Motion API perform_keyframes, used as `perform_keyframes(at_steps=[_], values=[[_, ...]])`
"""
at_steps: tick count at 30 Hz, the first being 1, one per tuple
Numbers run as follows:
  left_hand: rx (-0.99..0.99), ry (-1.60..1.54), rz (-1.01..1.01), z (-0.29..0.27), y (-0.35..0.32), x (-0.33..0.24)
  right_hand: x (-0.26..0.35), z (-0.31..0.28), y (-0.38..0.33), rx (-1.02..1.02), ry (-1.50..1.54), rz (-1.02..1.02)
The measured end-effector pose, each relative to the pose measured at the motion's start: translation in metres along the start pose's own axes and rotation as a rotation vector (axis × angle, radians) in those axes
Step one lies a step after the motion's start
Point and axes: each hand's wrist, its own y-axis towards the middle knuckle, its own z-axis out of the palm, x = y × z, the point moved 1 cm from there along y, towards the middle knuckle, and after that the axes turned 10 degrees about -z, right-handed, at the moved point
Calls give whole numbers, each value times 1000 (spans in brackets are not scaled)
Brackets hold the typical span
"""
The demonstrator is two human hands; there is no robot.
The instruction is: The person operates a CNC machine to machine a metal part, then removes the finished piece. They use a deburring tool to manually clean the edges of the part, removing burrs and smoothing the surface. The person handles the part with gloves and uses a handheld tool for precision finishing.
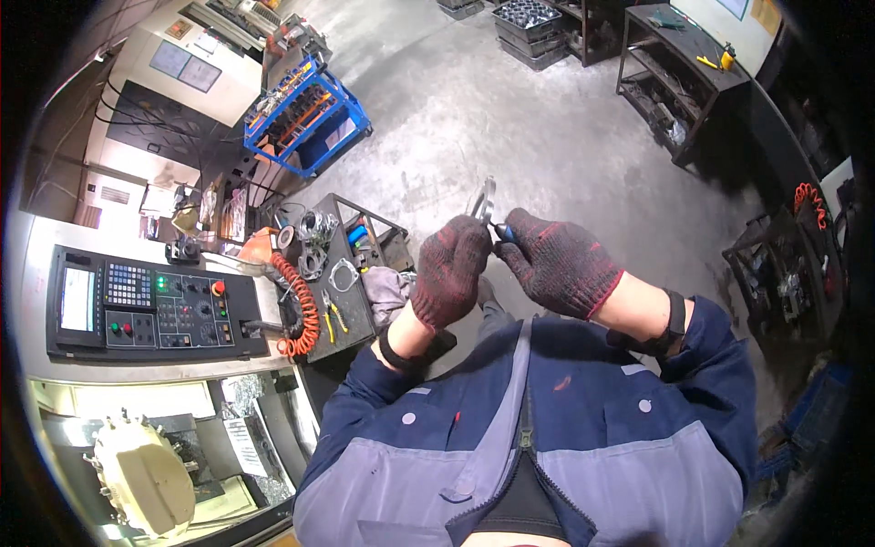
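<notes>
A person in a blue and grey jacket (pixel 620 456) is holding both hands up in front of the chest, close together, in dark knitted gloves with red bits. The left hand (pixel 451 272) is pinching a thin shiny ring (pixel 489 196) with its fingers. The ring is standing on its edge and poking up past the fingertips, over the grey floor (pixel 565 146). The right hand (pixel 565 266) is curling its fingers around a small tool (pixel 508 234) with a blue part. Its dark tip is pointing at the ring, just beside the left fingers. I cannot tell if the tip is touching the ring.

To the left, a dark table (pixel 357 317) is holding a pile of metal loops (pixel 315 244), and one flat metal loop (pixel 344 275) is lying near them. Pliers (pixel 335 313) with yellow handles are resting close to the table's near end. A grey cloth (pixel 390 290) is lying beside them, toward the left hand. A curly orange hose (pixel 308 314) is hanging by the table, next to a panel (pixel 137 305) with many buttons. Farther off, a blue cart (pixel 350 137) is standing on the floor, and a black bench (pixel 670 46) is standing at the right.
</notes>
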Motion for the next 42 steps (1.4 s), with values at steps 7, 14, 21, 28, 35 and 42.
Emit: perform_keyframes(at_steps=[7,14,21,28,35,42], values=[[-29,189,335,2,10,7,0,-19,1,2,-6,-66],[106,-113,-15,-2,-7,7,-5,-11,3,75,-51,40],[68,-141,-7,0,5,17,3,-2,0,98,102,6],[86,-142,3,-4,-1,16,1,-12,2,45,-34,-6],[83,-202,-42,-2,-11,33,-1,16,4,112,-59,65],[81,-538,-185,-12,-5,45,3,6,25,151,56,3]])
